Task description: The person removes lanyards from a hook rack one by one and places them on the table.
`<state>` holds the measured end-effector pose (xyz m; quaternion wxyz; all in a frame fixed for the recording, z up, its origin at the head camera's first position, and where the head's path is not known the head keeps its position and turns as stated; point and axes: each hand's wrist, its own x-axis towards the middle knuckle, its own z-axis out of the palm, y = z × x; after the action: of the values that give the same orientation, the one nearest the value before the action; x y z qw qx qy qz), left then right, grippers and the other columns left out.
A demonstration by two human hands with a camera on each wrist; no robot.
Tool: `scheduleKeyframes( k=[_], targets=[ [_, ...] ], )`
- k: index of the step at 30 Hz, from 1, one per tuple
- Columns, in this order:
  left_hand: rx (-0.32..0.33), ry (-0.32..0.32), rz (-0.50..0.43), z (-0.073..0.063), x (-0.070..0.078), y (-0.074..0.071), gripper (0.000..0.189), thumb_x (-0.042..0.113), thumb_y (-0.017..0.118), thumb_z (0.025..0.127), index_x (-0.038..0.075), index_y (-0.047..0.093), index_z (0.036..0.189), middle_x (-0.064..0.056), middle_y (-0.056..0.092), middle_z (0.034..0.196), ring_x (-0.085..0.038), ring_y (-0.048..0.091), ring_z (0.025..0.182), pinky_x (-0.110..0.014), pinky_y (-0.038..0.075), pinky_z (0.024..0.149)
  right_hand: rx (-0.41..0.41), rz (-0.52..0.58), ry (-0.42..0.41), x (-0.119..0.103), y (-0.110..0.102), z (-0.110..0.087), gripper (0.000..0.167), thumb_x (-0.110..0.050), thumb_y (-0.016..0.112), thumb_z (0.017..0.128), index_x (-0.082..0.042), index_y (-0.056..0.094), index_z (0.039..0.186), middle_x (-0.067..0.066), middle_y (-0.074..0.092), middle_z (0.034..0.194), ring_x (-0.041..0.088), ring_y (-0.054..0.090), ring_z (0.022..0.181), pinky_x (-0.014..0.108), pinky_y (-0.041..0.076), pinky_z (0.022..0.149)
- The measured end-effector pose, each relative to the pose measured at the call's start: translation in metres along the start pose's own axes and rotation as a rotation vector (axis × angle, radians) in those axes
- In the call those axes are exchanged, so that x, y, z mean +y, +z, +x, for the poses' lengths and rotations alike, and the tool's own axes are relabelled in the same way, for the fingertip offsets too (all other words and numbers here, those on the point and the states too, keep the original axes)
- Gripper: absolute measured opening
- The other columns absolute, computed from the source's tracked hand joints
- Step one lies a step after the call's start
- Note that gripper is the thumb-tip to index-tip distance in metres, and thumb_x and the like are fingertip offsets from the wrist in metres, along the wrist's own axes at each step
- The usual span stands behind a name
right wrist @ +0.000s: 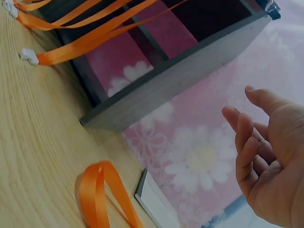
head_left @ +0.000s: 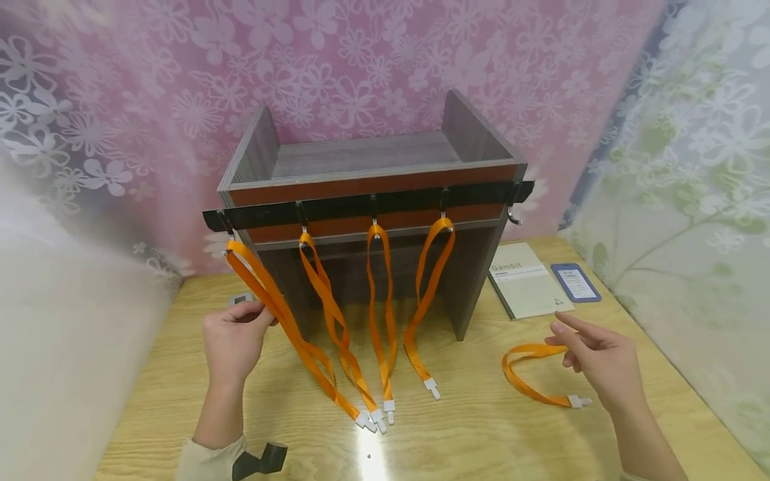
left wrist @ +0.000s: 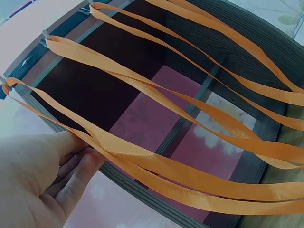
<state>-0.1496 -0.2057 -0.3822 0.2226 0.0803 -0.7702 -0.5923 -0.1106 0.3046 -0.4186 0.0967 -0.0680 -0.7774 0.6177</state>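
Several orange lanyards hang by their loops from hooks on a black rail across the front of a grey wooden shelf unit. My left hand pinches the leftmost lanyard below its hook; in the left wrist view, part of the fingers is hidden behind the strap. One loose lanyard with a white clip lies on the table at the right. Above it is my right hand, its fingers loosely bent; in the right wrist view this hand holds nothing.
A bare hook sits at the rail's right end. Behind the right hand lie a pale notebook labelled Gambit and a blue card holder. A small grey object lies partly hidden behind the left hand. Flowered curtains enclose the table.
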Motion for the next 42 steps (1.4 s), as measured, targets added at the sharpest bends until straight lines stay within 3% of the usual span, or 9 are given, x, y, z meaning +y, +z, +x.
scheduleKeyframes(
  k=[7, 20, 30, 37, 42],
  targets=[
    [0.007, 0.001, 0.015, 0.001, 0.0, 0.0, 0.017, 0.01, 0.079, 0.084, -0.007, 0.079, 0.087, 0.018, 0.069, 0.059, -0.005, 0.069, 0.058, -0.019, 0.055, 0.054, -0.059, -0.029, -0.02, -0.009, 0.013, 0.0, 0.036, -0.018, 0.07, 0.095, -0.012, 0.069, 0.13, -0.005, 0.078, 0.078, 0.013, 0.059, 0.05, 0.022, 0.05, 0.05],
    [0.006, -0.012, 0.01, -0.003, 0.001, 0.001, 0.018, 0.009, 0.079, 0.084, -0.009, 0.078, 0.089, 0.022, 0.067, 0.058, -0.003, 0.069, 0.058, -0.019, 0.055, 0.054, -0.111, -0.078, -0.057, -0.022, 0.036, 0.004, 0.04, -0.018, 0.072, 0.093, -0.009, 0.066, 0.132, -0.007, 0.077, 0.076, 0.012, 0.058, 0.05, 0.023, 0.051, 0.051],
    [-0.007, 0.002, 0.056, 0.001, 0.001, -0.002, 0.018, 0.012, 0.079, 0.084, -0.005, 0.079, 0.088, 0.009, 0.072, 0.062, -0.004, 0.068, 0.058, -0.02, 0.053, 0.052, -0.169, 0.005, -0.098, -0.031, 0.06, 0.009, 0.036, -0.014, 0.073, 0.092, -0.007, 0.069, 0.127, -0.002, 0.077, 0.075, 0.013, 0.056, 0.048, 0.022, 0.048, 0.047],
    [-0.013, -0.022, 0.043, 0.001, 0.0, -0.002, 0.018, 0.012, 0.079, 0.084, -0.005, 0.079, 0.089, 0.016, 0.07, 0.06, -0.008, 0.07, 0.06, -0.02, 0.053, 0.052, -0.226, -0.042, -0.13, -0.04, 0.081, 0.011, 0.04, -0.018, 0.071, 0.094, -0.002, 0.066, 0.13, -0.005, 0.077, 0.076, 0.014, 0.056, 0.048, 0.025, 0.047, 0.046],
    [-0.009, -0.014, 0.037, 0.001, 0.002, -0.002, 0.018, 0.012, 0.079, 0.085, -0.006, 0.079, 0.088, 0.017, 0.069, 0.059, -0.005, 0.068, 0.059, -0.02, 0.054, 0.053, -0.247, -0.068, -0.144, -0.046, 0.093, 0.014, 0.044, -0.023, 0.072, 0.094, -0.002, 0.065, 0.131, -0.008, 0.077, 0.076, 0.013, 0.055, 0.048, 0.027, 0.043, 0.043]
  ],
)
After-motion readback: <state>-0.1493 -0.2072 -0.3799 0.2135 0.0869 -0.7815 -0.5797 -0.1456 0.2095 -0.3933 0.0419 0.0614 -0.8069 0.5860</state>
